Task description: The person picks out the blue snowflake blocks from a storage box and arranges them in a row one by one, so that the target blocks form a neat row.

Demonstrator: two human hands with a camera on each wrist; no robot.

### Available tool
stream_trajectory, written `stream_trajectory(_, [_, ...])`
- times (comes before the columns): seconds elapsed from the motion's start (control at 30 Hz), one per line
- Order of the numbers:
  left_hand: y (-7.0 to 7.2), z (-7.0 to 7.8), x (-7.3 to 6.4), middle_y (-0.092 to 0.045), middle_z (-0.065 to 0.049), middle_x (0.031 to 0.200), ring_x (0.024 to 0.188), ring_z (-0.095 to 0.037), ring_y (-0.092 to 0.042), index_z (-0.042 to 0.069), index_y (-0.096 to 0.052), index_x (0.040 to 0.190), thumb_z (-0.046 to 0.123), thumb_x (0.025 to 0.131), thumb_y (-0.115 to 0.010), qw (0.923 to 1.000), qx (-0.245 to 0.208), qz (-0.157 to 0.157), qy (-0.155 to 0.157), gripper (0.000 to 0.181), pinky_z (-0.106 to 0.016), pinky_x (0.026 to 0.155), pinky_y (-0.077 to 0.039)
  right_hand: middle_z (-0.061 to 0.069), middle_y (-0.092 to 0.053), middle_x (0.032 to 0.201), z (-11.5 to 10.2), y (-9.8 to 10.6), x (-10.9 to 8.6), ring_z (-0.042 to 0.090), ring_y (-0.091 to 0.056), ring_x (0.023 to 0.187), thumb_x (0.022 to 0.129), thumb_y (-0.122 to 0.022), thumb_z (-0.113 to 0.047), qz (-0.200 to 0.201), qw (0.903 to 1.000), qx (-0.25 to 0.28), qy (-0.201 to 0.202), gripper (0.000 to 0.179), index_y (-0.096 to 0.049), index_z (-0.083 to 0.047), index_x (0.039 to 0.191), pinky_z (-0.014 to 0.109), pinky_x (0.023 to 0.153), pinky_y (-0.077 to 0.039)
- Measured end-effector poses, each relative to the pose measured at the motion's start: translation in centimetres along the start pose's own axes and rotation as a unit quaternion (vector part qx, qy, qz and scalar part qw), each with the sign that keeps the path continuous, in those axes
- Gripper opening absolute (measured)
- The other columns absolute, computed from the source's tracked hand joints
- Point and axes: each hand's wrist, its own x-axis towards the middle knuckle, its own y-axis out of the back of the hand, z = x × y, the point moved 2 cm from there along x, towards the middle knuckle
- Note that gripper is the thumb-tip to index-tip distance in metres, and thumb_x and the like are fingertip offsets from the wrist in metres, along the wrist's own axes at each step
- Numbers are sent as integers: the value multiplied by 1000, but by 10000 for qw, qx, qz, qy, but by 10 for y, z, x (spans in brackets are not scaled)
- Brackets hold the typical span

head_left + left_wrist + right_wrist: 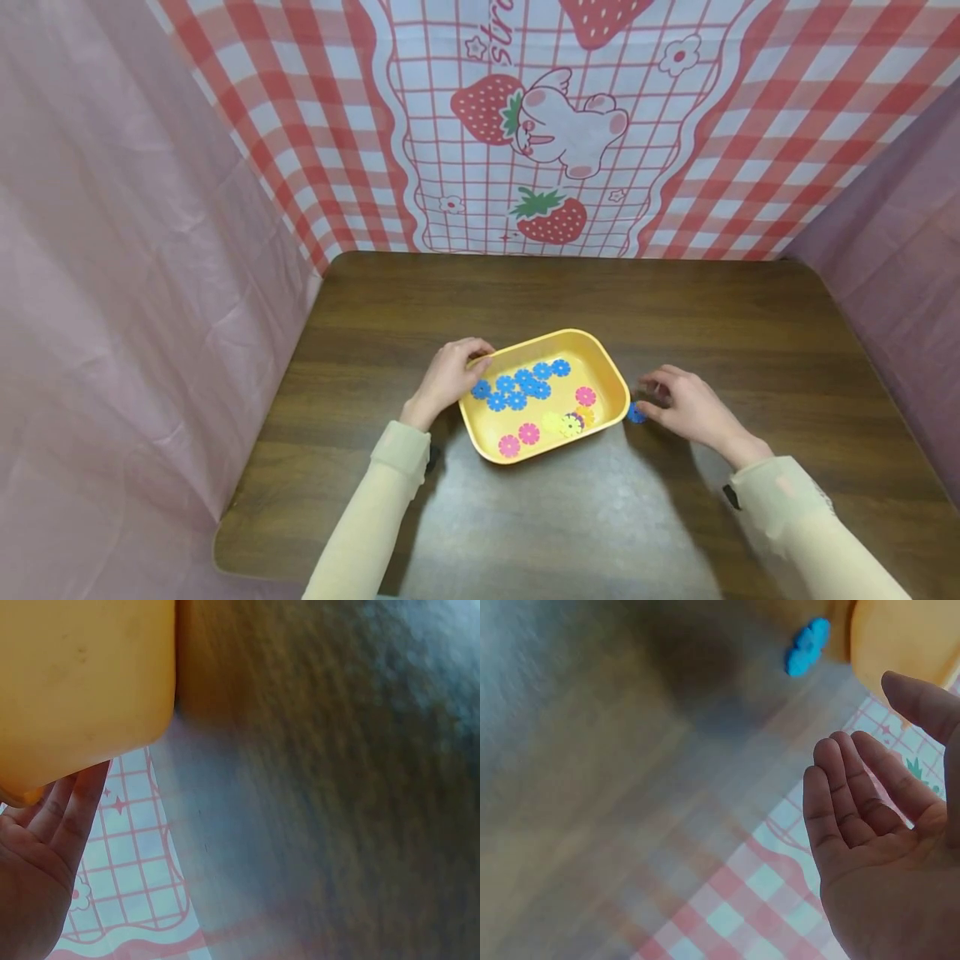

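A yellow plastic tray (600, 360) sits at a slant on the table, holding several blue snowflake discs (523, 378), pink ones (528, 433) and overlapping yellow ones (572, 426). My left hand (450, 373) grips its left end, thumb over the rim; in the left wrist view the left hand's fingers (69, 814) lie against the tray's outer side. Just outside the right end, a blue disc (636, 412) lies on the tabletop. Over it hovers my right hand (688, 407), thumb and fingers apart, holding nothing; the right wrist view shows the blue disc (808, 647) beyond the fingertips.
The brown wooden table (420, 292) has rounded corners. Behind it hangs a red-and-white checked cloth (330, 133) with strawberries. Pink curtains (135, 275) close off both sides.
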Motion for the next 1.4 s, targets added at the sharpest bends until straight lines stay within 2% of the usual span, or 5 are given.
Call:
stream_trajectory(0.33, [-1,0,0,-72,-5,103,94,-20,-68,8,-73,104,10,94,-70,10000,-16,7,44,11,-36,85,-54,11,-67,91,-6,17,14,21,-59,78,80,-83,-15,93,9998,-103,110,34,-69,4,105,40,68,-52])
stream_trajectory(0.73, [0,0,-1,-71,-5,105,94,-20,-67,8,-73,105,12,95,-69,10000,5,-19,85,12,-36,86,-54,14,-67,98,-21,27,31,24,-59,83,82,-83,-16,-37,9999,-39,113,37,-68,3,110,44,73,-53])
stream_trajectory(1.13, [0,0,-1,-71,-5,105,95,-20,-67,8,-73,106,11,95,-69,10000,12,-3,60,12,-36,86,-54,13,-67,99,-38,22,54,25,-59,84,80,-83,-13,-97,9996,71,253,36,-69,2,109,44,74,-53])
stream_trajectory(1.4, [0,0,-1,-72,-6,105,95,-20,-68,7,-73,105,11,94,-69,10000,11,16,-19,12,-36,86,-54,15,-67,99,-49,13,66,27,-58,82,79,-84,-12,-254,9996,45,149,40,-68,3,112,43,73,-54])
